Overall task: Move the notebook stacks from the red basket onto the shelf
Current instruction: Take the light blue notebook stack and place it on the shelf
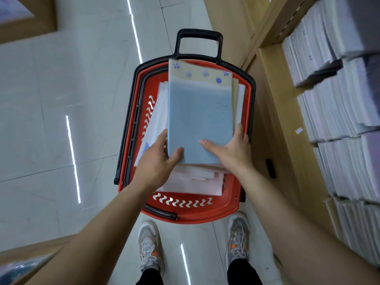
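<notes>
Lying between both grips [156,159] [232,149]: notebook stack [200,120]

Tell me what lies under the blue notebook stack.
Beneath the blue stack, pink notebooks show at its near end, white ones at its left, in the red basket. Anything directly underneath is covered.

Grey sneakers [149,248] — glossy tiled floor [61,140]

the floor [61,124] on the left of the frame is wide open. the red basket [191,213] sits close beside the wooden shelf [274,99] on the right. white stacks [337,112] pack that shelf tight. a tall black handle [198,33] stands at the basket's top end.
</notes>
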The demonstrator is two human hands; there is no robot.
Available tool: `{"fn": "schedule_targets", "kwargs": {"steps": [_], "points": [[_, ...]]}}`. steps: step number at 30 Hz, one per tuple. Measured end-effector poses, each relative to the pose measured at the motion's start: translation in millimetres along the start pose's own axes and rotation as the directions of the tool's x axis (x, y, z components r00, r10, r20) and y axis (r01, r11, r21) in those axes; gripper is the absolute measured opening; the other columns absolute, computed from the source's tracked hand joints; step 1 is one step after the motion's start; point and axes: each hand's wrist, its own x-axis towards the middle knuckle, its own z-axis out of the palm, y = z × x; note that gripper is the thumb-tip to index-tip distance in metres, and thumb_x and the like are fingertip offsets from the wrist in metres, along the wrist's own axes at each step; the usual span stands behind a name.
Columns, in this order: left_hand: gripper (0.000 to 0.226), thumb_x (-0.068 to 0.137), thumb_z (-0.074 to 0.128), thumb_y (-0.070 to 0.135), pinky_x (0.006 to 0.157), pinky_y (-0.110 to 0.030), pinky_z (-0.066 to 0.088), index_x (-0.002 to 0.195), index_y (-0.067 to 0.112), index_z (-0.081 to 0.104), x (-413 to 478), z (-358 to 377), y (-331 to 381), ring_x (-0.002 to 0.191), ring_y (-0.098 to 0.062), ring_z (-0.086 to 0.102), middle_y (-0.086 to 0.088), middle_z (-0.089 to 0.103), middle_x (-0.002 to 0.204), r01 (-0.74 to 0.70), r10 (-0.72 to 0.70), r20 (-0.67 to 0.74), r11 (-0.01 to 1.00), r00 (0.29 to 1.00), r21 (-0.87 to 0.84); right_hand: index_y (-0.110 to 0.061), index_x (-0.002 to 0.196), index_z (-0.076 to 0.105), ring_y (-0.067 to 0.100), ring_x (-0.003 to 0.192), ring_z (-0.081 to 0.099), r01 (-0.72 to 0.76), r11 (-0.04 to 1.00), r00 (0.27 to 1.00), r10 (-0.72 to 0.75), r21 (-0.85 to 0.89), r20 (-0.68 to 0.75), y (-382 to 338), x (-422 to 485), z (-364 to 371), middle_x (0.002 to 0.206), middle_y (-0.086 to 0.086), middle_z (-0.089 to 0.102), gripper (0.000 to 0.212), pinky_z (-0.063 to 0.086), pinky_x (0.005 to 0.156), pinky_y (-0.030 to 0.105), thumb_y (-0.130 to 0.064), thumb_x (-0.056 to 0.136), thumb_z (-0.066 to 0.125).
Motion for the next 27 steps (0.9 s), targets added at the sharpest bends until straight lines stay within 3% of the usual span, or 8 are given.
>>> {"fn": "schedule_targets", "kwargs": {"steps": [4,10,13,16,18,21,24,27], "points": [[0.07,0.095,0.061,0.033,0.087,-0.034,0.057,0.151,0.042,0.021,8.9,-6.1,4.1,0.101,-0.005,0.062,0.022,0.054,0.127,-0.029,0.029,0.007,1.0,1.0,0.001,-0.025,0.141,0.041,0.025,0.125,0.046,0.056,0.997,0.998,-0.054,0.044,-0.045,0.3,-0.2,1.5,0.135,0.003,0.039,0.109,0.045,0.104,0.039,-0.071,0.052,0.084],[0.064,0.09,0.059,0.022,0.083,-0.029,0.055,0.144,0.03,0.027,14.0,-28.0,-1.2,0.107,-0.013,0.057,0.013,0.051,0.126,0.02,-0.016,-0.096,0.999,0.995,0.043,-0.026,0.148,0.041,0.009,0.118,0.037,0.232,0.973,0.971,-0.23,0.016,-0.064,-10.9,-15.0,13.7,0.133,0.0,0.039,0.109,0.034,0.102,0.021,-0.052,0.056,0.093],[0.067,0.087,0.057,0.027,0.088,-0.043,0.057,0.144,0.031,0.024,13.6,-31.2,-4.2,0.106,-0.018,0.06,0.01,0.053,0.127,0.041,-0.037,-0.099,0.998,0.994,0.044,-0.024,0.153,0.037,0.008,0.125,0.039,0.223,0.97,0.975,-0.221,0.092,-0.04,-7.2,-11.4,7.8,0.139,-0.001,0.039,0.107,0.032,0.106,0.024,-0.045,0.063,0.092],[0.075,0.09,0.06,0.028,0.083,-0.036,0.059,0.149,0.032,0.014,15.6,-26.3,-3.6,0.101,-0.016,0.063,0.011,0.053,0.125,0.046,-0.045,-0.044,0.998,0.998,0.038,-0.03,0.151,0.034,0.009,0.122,0.039,0.158,0.976,0.985,-0.166,0.153,0.042,-5.9,1.5,2.1,0.142,-0.001,0.032,0.095,0.032,0.099,0.022,-0.045,0.073,0.086],[0.076,0.092,0.061,0.03,0.079,-0.031,0.06,0.15,0.035,0.011,16.7,-22.9,-4.9,0.102,-0.016,0.064,0.009,0.053,0.128,0.047,-0.047,-0.024,0.999,0.999,-0.001,-0.037,0.145,0.04,0.009,0.119,0.046,0.149,0.972,0.986,-0.161,0.184,0.049,-11.2,9.7,6.0,0.141,-0.004,0.039,0.091,0.042,0.099,0.028,-0.061,0.068,0.082],[0.076,0.092,0.061,0.033,0.076,-0.029,0.061,0.148,0.037,0.011,18.7,-22.3,-8.7,0.103,-0.017,0.066,0.009,0.054,0.131,0.051,-0.052,-0.017,0.998,0.999,-0.031,-0.041,0.149,0.028,0.023,0.134,0.049,0.105,0.978,0.993,-0.114,0.179,0.041,-14.7,17.8,17.9,0.15,-0.003,0.045,0.12,0.045,0.107,0.05,-0.094,0.049,0.067],[0.076,0.092,0.061,0.033,0.076,-0.027,0.06,0.148,0.037,0.011,20.9,-24.4,-9.6,0.101,-0.015,0.066,0.01,0.055,0.129,0.043,-0.043,-0.012,0.999,0.999,-0.014,-0.039,0.155,0.012,0.023,0.142,0.042,0.061,0.974,0.996,-0.074,0.219,0.052,-17.1,15.6,23.7,0.157,-0.004,0.037,0.135,0.041,0.112,0.051,-0.093,0.045,0.069],[0.075,0.092,0.061,0.03,0.073,-0.02,0.056,0.148,0.035,0.011,22.3,-27.0,-8.5,0.099,-0.013,0.064,0.012,0.053,0.124,0.028,-0.028,0.0,1.0,1.0,-0.011,-0.034,0.154,0.026,0.018,0.134,0.048,0.113,0.973,0.994,-0.112,0.199,-0.015,-14.2,12.6,24.2,0.15,-0.006,0.043,0.124,0.047,0.107,0.046,-0.083,0.052,0.076]]}}
